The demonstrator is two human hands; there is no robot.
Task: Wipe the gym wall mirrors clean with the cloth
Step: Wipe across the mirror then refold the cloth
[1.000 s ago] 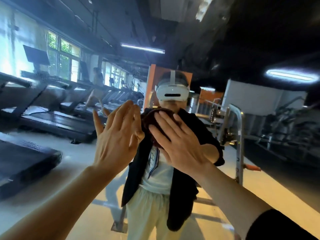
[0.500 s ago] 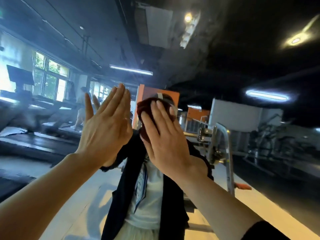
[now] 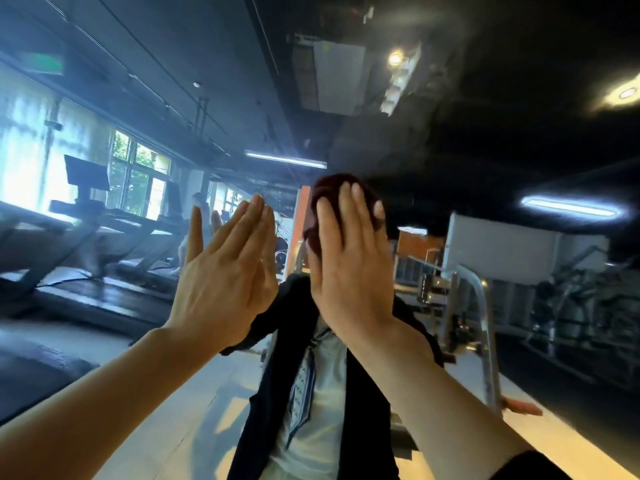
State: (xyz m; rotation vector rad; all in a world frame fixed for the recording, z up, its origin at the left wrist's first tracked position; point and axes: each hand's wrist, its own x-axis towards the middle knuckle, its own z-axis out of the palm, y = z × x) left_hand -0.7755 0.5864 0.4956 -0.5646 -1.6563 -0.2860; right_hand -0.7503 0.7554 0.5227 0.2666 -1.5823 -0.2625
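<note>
The right hand (image 3: 349,271) lies flat with straight fingers on a dark red cloth (image 3: 329,199), pressing it against the mirror (image 3: 485,168) at about head height of the person's own reflection (image 3: 311,393); the cloth shows above and to the left of the fingertips. The left hand (image 3: 225,268) is flat too, fingers straight and together, thumb apart, holding nothing, raised at the glass just left of the right hand, and whether its palm touches the mirror I cannot tell
</note>
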